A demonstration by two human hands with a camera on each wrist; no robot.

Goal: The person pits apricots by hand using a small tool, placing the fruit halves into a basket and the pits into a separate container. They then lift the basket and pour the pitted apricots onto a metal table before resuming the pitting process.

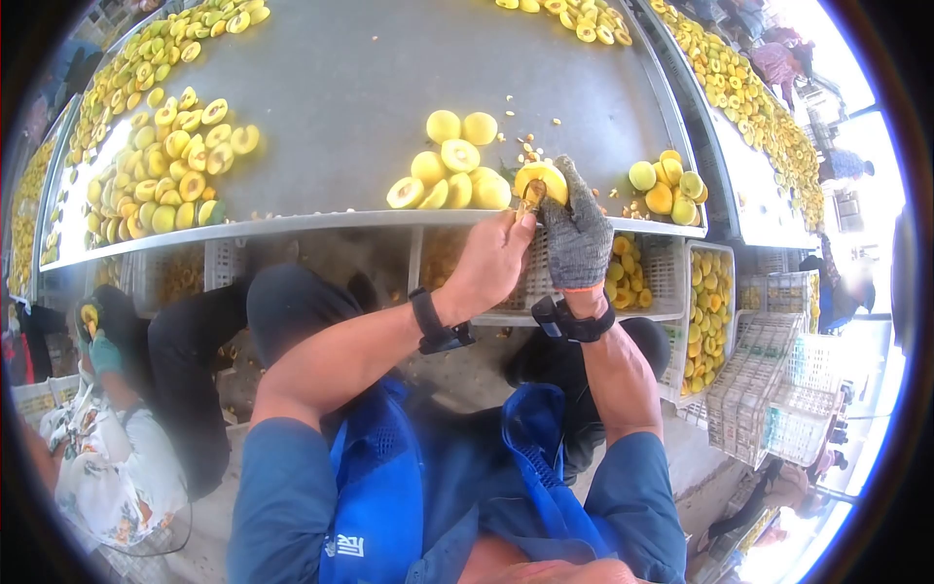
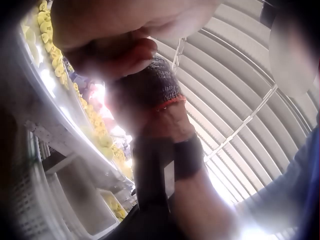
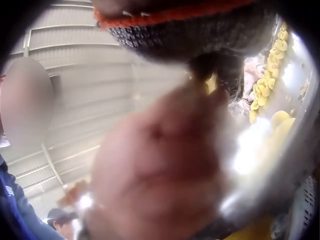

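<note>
A halved yellow peach (image 1: 541, 179), its brown centre showing, is held over the table's front edge by my gloved right hand (image 1: 578, 229). From the other side my bare left hand (image 1: 491, 261) reaches to the cut face, thumb and fingers pinching a small thin brownish thing (image 1: 529, 202); I cannot tell what it is. In the left wrist view the bare hand (image 2: 125, 30) fills the top, with the grey glove (image 2: 160, 82) behind it. The right wrist view has the glove (image 3: 185, 35) above and the bare hand (image 3: 160, 155), blurred, below.
Several peaches and halves (image 1: 457, 161) lie left of the hands, others (image 1: 669, 185) to the right, on the metal table (image 1: 341, 107). Pits (image 1: 528, 153) are scattered behind. A big heap of halves (image 1: 161, 170) is far left. Crates (image 1: 708, 316) stand below; another person (image 1: 117, 419) sits left.
</note>
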